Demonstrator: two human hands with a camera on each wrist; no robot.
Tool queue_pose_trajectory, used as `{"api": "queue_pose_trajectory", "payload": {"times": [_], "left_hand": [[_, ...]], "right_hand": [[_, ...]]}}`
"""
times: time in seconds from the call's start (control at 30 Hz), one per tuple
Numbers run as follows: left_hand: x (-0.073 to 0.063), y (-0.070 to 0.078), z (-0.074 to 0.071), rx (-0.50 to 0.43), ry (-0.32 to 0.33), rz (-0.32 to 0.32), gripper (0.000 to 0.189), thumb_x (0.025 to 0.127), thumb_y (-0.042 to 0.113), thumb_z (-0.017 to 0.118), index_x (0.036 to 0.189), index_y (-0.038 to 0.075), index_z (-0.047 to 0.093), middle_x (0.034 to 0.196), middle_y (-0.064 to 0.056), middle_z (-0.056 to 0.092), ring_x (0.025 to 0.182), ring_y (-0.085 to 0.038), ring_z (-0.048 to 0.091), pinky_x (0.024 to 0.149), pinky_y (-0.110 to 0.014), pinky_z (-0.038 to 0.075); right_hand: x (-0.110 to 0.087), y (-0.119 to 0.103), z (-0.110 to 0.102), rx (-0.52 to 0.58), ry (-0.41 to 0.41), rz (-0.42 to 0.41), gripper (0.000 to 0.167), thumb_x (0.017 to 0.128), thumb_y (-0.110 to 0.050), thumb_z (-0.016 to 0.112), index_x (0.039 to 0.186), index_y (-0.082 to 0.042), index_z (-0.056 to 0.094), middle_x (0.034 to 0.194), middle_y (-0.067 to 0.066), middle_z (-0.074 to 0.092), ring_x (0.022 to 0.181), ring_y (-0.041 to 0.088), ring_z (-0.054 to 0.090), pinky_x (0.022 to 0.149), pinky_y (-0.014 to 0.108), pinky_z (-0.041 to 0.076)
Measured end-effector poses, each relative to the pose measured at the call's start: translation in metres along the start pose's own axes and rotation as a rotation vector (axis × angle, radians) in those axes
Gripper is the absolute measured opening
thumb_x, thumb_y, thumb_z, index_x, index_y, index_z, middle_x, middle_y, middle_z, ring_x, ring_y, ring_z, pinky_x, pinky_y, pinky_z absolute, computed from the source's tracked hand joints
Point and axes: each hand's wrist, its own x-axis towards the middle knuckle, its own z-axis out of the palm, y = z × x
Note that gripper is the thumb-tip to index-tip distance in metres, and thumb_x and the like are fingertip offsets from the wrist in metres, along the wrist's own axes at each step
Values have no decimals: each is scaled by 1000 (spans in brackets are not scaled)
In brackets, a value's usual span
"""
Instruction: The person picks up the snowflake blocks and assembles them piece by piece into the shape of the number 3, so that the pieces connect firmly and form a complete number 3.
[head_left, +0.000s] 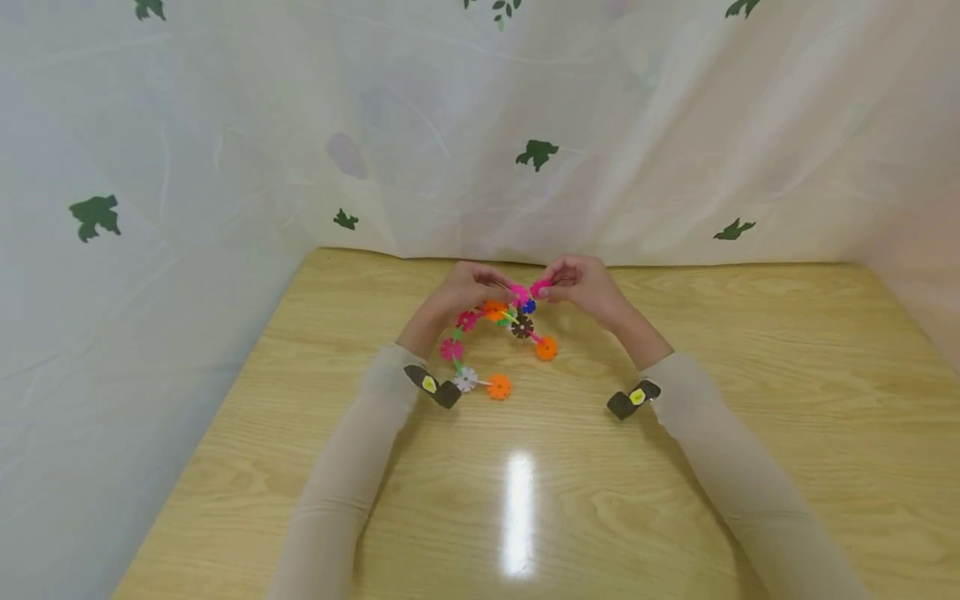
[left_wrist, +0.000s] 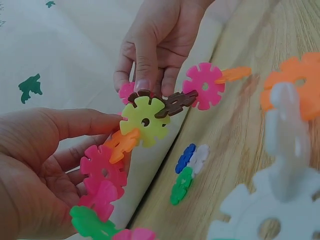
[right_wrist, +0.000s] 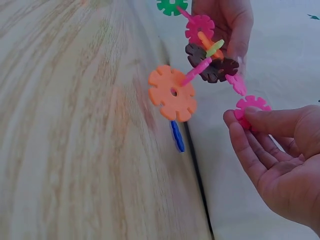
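My left hand (head_left: 467, 289) pinches a chain of slotted plastic snowflake discs. In the left wrist view its fingertips are at a yellow disc (left_wrist: 142, 121) and an orange disc (left_wrist: 121, 145). Dark brown discs (right_wrist: 212, 67) join on beyond, with an orange disc (right_wrist: 171, 95) on one branch. The other end curves down through pink to a white disc (head_left: 466, 380) and an orange disc (head_left: 498, 387). Between thumb and fingers, my right hand (right_wrist: 280, 155) pinches a pink disc (right_wrist: 252, 109), close by a pink disc (right_wrist: 236, 84) on the chain. Whether the two touch, I cannot tell.
On the wooden table (head_left: 750, 400) behind the chain lie a few discs: blue (left_wrist: 185, 158), white (left_wrist: 199, 159) and green (left_wrist: 181, 185). A pale curtain (head_left: 450, 167) with green bird shapes hangs along the table's back edge.
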Motion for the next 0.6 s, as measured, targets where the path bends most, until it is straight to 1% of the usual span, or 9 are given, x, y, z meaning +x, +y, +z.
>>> {"api": "queue_pose_trajectory", "payload": {"times": [0.07, 0.17, 0.3, 0.4, 0.5, 0.6], "left_hand": [[0, 0, 0, -8, 4, 1, 24, 89, 10, 76, 111, 1, 74, 93, -5, 73, 78, -14, 63, 69, -21, 54], [1, 0, 1, -9, 13, 1, 24, 89, 11, 77, 111, 2, 75, 96, -6, 74, 79, -14, 64, 70, -21, 55], [2, -1, 2, -9, 16, -7, 24, 88, 14, 79, 110, 5, 76, 101, -6, 76, 82, -14, 65, 70, -22, 54], [2, -2, 3, -2, 2, -12, 23, 89, 16, 78, 110, 6, 76, 103, -7, 76, 84, -14, 65, 70, -23, 53], [2, -1, 5, 4, -15, -14, 24, 89, 15, 78, 111, 5, 75, 102, -7, 76, 84, -14, 66, 70, -23, 54], [1, 0, 6, 5, -23, -21, 25, 89, 13, 76, 112, 3, 74, 96, -5, 75, 81, -13, 64, 69, -22, 53]], "right_hand": [[0, 0, 1, 10, 2, -5, 20, 92, 4, 70, 107, 14, 61, 93, 3, 75, 85, 19, 73, 85, 45, 64], [0, 0, 1, 15, 9, -11, 19, 92, 6, 69, 107, 14, 60, 91, 1, 75, 85, 21, 73, 84, 44, 64], [0, 0, 2, 27, 16, -21, 13, 93, 7, 68, 104, 11, 63, 89, 1, 74, 86, 25, 73, 83, 45, 64], [0, 1, 2, 38, 15, -36, 10, 92, 8, 67, 102, 7, 65, 89, 2, 74, 86, 26, 73, 82, 44, 64], [0, 1, 2, 42, 7, -50, 10, 92, 8, 68, 102, 7, 65, 89, 0, 74, 87, 27, 73, 82, 41, 64], [-1, 2, 2, 43, 1, -55, 13, 93, 7, 68, 105, 11, 64, 89, -2, 74, 88, 27, 72, 81, 38, 64]]}}
